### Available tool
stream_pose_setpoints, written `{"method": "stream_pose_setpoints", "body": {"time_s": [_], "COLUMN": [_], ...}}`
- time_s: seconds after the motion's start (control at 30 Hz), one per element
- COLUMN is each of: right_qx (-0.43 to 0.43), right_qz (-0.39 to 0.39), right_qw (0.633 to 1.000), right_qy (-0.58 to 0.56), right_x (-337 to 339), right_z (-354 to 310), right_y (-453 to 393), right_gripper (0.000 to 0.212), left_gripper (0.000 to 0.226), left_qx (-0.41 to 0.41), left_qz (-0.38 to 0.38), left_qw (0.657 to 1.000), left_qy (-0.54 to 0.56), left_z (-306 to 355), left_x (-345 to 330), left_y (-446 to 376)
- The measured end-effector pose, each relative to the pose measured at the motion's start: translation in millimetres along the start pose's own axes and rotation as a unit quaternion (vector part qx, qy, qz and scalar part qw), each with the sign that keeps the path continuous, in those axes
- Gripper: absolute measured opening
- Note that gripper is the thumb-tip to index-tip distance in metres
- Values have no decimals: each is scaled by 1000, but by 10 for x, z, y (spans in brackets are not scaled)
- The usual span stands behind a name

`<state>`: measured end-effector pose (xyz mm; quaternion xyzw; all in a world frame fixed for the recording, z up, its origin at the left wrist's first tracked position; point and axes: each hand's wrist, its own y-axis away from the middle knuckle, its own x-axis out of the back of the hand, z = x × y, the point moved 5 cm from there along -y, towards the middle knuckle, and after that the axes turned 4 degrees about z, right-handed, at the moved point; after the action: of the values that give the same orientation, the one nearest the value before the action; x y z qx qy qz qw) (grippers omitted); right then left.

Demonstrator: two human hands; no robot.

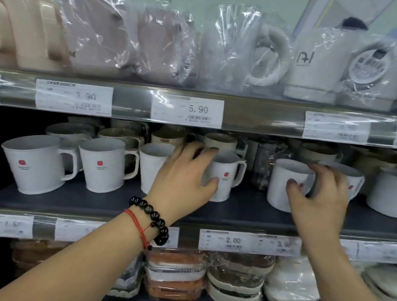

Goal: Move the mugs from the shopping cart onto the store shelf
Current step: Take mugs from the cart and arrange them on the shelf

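Note:
White mugs with red logos stand in a row on the dark middle shelf (240,214). My left hand (183,180), with bead and red string bracelets on the wrist, wraps its fingers and thumb around one white mug (227,174) near the shelf's middle. My right hand (320,197) curls around another white mug (283,181) further right, thumb on its front, fingers behind. Both mugs rest on the shelf. Two more white mugs (36,162) (103,161) stand at the left. The shopping cart is out of view.
More mugs and a glass (266,161) crowd the back of the middle shelf. The upper shelf holds plastic-wrapped pink and white jugs (318,62). Wrapped stacked bowls (174,275) fill the shelf below. Price tags (186,111) line the shelf edges.

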<state>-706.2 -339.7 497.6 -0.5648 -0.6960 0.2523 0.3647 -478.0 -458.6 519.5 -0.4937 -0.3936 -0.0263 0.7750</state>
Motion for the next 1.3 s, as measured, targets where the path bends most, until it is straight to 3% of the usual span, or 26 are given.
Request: {"method": "stream_pose_setpoints", "body": {"time_s": [0.1,0.23,0.4,0.63,0.87,1.03,1.13,1.23,1.3], "right_qx": [-15,8,23,19,13,1,-14,-11,-13], "right_qz": [-104,-167,-190,-216,-210,-130,-102,-82,-80], "right_qw": [994,985,981,976,977,989,992,995,995], "right_qy": [40,35,14,25,-23,-71,-76,-63,-50], "right_x": [-95,-155,-93,-165,-79,218,350,471,525], "right_z": [198,245,217,172,281,446,626,817,926], "right_y": [-81,-155,-200,-208,-228,-366,-479,-605,-661], "right_gripper": [57,46,36,41,55,37,33,32,32], "left_gripper": [64,63,56,57,50,41,40,41,33], "left_qx": [28,42,50,47,-25,-34,22,-14,5], "left_qz": [-64,-89,-62,-18,29,-99,-198,-265,-284], "left_qw": [997,995,996,996,998,989,975,964,957], "left_qy": [-23,-34,-42,-76,46,107,94,5,53], "left_z": [113,203,200,292,857,1240,1197,1114,1080], "left_x": [-220,-367,-397,-365,-267,-617,-928,-1122,-1156], "left_y": [-77,-148,-183,-230,-366,-740,-998,-1204,-1299]}}
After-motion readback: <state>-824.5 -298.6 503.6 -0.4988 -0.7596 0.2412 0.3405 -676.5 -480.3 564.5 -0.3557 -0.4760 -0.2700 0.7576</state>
